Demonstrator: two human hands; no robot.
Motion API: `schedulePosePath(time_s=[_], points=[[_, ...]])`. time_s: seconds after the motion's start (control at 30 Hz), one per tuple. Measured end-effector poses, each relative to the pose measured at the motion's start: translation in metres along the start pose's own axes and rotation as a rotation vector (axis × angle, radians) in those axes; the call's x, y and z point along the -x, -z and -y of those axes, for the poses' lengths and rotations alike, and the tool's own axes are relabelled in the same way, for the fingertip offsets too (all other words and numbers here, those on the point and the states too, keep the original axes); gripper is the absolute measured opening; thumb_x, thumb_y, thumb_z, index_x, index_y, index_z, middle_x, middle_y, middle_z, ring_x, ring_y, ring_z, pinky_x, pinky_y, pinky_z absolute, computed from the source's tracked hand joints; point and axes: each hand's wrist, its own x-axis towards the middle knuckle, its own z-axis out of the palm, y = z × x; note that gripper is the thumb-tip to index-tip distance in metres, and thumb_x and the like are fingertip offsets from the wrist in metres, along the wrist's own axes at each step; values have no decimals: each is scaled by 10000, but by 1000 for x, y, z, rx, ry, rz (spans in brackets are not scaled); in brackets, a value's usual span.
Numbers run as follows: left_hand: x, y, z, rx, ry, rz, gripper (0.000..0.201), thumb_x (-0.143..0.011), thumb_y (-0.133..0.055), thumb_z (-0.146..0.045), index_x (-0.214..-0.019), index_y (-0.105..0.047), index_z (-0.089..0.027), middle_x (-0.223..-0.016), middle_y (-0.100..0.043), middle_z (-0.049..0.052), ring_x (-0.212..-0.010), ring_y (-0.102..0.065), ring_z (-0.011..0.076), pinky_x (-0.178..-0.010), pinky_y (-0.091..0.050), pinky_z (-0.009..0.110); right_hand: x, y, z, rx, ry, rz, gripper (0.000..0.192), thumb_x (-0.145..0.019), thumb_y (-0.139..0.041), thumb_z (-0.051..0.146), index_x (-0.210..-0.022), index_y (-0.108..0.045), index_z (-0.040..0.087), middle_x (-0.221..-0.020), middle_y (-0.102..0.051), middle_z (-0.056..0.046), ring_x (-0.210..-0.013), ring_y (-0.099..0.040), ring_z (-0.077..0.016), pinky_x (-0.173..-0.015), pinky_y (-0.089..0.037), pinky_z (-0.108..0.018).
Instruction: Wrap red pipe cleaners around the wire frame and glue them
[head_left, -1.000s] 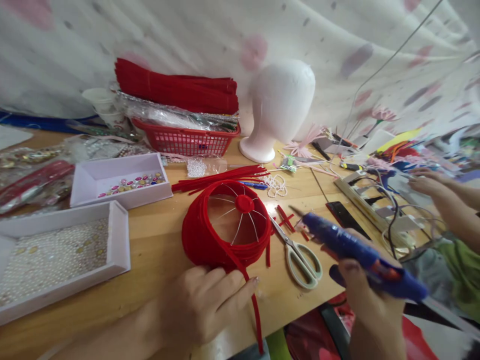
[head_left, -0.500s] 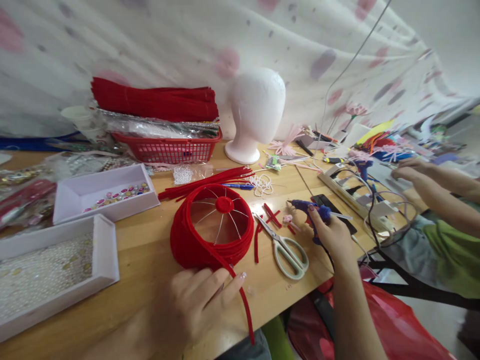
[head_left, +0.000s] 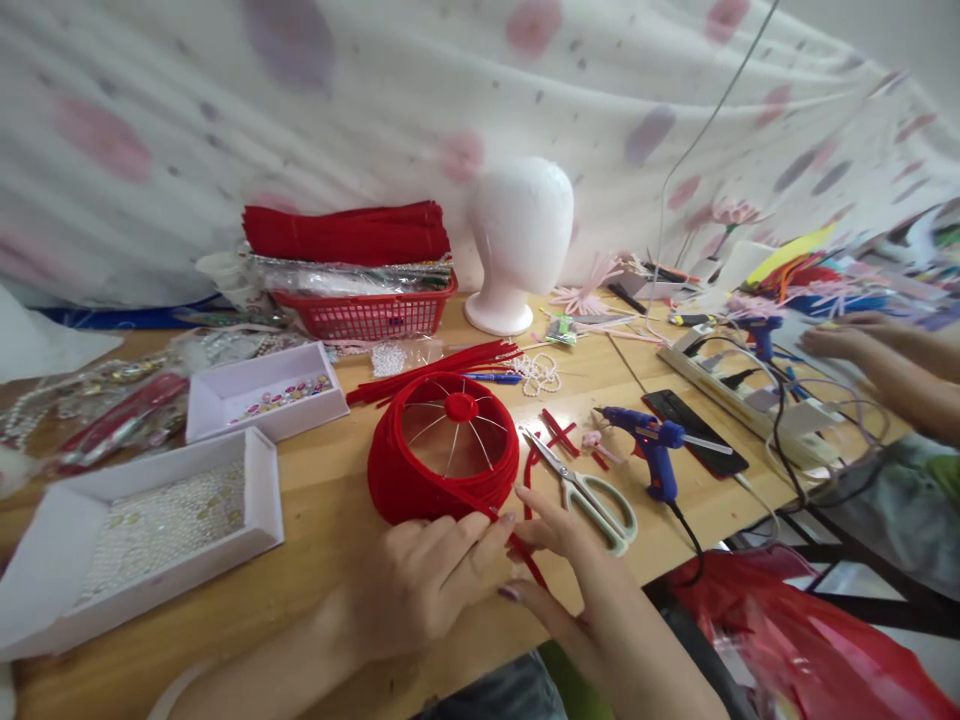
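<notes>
Fuzzy red craft work on a pale, smooth wooden table (head_left: 315, 500).

The round red cage-shaped frame (head_left: 442, 465) is wrapped in matt, velvety pipe-cleaner fibre over thin bare metal spokes; the loose red fuzzy strand (head_left: 525, 560) has the same nap. The scissors (head_left: 585, 490) pair shiny metal blades with smooth pale plastic handles. The blue glue gun (head_left: 649, 440) is glossy plastic. The white trays (head_left: 247, 520) look like matt card, one filled with lustrous pearl beads (head_left: 165, 520). The white head form (head_left: 521, 240) looks like matt foam.

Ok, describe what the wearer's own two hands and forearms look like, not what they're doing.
Both forearms are bare, with no sleeves, gloves or wristbands in view. The left hand has nails with a pale, glossy finish. The right hand has darker, reddish-painted nails. No rings or markings visible.
</notes>
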Motion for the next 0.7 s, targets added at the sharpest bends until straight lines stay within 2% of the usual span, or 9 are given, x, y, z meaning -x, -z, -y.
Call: schedulePosePath(time_s=[0.1, 0.17, 0.23, 0.33, 0.4, 0.5, 0.6, 0.7], points=[[-3, 0, -2, -31, -6, -9, 407, -1022, -366, -129, -1365, -565, -36, -1058, -758, 111, -706, -651, 142, -564, -476, 270, -11, 0, -7, 20, 31, -47, 438, -1018, -517, 223, -1442, -443, 307, -1077, -764, -39, -960, -744, -194, -820, -607, -314], [-3, 2, -4, -39, -9, -14, 405, -1016, -367, -118, -1355, -575, -43, -1085, -757, 116, -702, -648, 144, -568, -485, 277, -15, 3, -12, 53, 98, -85, 324, -1010, -509, 180, -1312, -568, 280, -1034, -764, -39, -883, -734, -184, -760, -592, -293], [-1, 8, -4, -38, -26, -35, 383, -1008, -396, -122, -1324, -601, -55, -1107, -753, 117, -719, -653, 149, -588, -499, 285, -19, 5, -16, 68, 184, -120, 295, -995, -490, 118, -1207, -636, 262, -1001, -756, -37, -855, -721, -171, -731, -571, -273], [2, 24, 0, -35, 9, -102, 327, -983, -464, -114, -1251, -644, -70, -1079, -749, 101, -812, -671, 164, -690, -526, 300, -28, 10, -21, 73, 284, -144, 367, -970, -454, 43, -1189, -660, 253, -1041, -743, -55, -906, -714, -176, -746, -561, -280], [2, 36, 7, -47, 124, -138, 298, -947, -528, -72, -1216, -655, -80, -1063, -736, 98, -900, -672, 177, -789, -527, 308, -34, 14, -23, 86, 296, -134, 425, -962, -440, 18, -1235, -650, 268, -1075, -733, -60, -906, -708, -181, -735, -555, -295], [-1, 47, 20, -111, 288, -133, 330, -909, -604, -21, -1228, -647, -95, -1121, -696, 130, -1016, -653, 229, -881, -511, 366, -46, 21, -26, 120, 332, -121, 507, -956, -423, -3, -1302, -625, 307, -1021, -728, -42, -877, -679, -192, -736, -534, -331], [-3, 44, 27, -185, 354, -94, 337, -923, -617, -44, -1245, -653, -135, -1185, -652, 153, -1091, -618, 284, -911, -490, 436, -56, 25, -28, 145, 419, -137, 520, -945, -427, -24, -1280, -635, 314, -999, -734, -33, -910, -647, -206, -814, -517, -373], [-2, 35, 26, -223, 365, -76, 320, -951, -591, -76, -1236, -674, -195, -1234, -634, 145, -1143, -584, 304, -948, -442, 469, -63, 27, -31, 151, 435, -128, 480, -927, -431, -45, -1187, -663, 286, -1042, -722, -42, -916, -644, -196, -847, -508, -379]])
